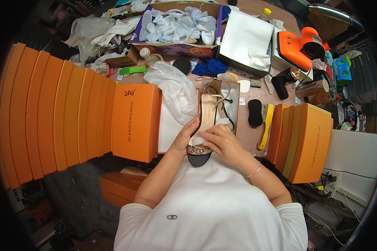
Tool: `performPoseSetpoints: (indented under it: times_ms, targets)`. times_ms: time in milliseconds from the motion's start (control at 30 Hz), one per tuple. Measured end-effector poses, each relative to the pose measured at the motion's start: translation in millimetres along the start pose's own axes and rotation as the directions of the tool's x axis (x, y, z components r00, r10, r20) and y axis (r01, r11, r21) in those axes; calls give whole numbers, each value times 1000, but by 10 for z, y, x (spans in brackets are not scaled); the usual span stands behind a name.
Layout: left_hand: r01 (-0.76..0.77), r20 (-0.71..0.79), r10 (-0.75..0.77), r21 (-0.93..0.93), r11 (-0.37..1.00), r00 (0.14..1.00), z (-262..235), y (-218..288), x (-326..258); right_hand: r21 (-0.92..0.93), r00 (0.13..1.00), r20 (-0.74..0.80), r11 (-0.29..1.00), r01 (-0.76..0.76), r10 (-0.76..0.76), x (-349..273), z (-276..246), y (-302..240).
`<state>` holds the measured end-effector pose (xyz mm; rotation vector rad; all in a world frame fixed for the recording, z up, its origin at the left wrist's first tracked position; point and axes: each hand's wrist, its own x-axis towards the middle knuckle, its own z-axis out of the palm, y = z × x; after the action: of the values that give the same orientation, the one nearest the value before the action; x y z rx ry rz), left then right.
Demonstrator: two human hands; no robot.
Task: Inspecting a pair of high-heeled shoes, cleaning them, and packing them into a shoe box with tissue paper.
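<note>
The likeliest trouble, by judgement, is the sandal (207, 113) rolling out of line: the left hand (183, 138) appears to be its main hold, so a hard push from the right could twist it. The white wad (197, 141) near the beaded band (199, 150) might crease or pop out if pressed unevenly, and the thin ankle strap could snag on the second shoe (225, 112) in the open box (238, 98) just behind. The sandal is at the centre of the frame, toe toward the lower edge, between both hands. The left hand grasps its left edge; the right hand (226, 144) lies over its right front, fingertips at the wad, though whether they pinch or merely press cannot be told.
</note>
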<state>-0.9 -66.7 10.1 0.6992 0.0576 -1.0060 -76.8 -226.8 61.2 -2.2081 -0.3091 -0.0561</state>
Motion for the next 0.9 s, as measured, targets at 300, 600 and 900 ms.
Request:
performPoseSetpoints:
  times_ms: [300, 600, 900]
  targets:
    - [-298, -446, 401, 283, 911, 801, 125, 98, -12, 69, 897, -362, 967, -244, 252, -45, 182, 749]
    - [-318, -157, 369, 276, 907, 916, -457, 514, 27, 906, 899, 199, 277, -321, 390, -61, -435, 541]
    - [257, 77, -433, 707, 659, 898, 250, 27, 425, 681, 688, -35, 521, -515, 725, -414, -491, 990]
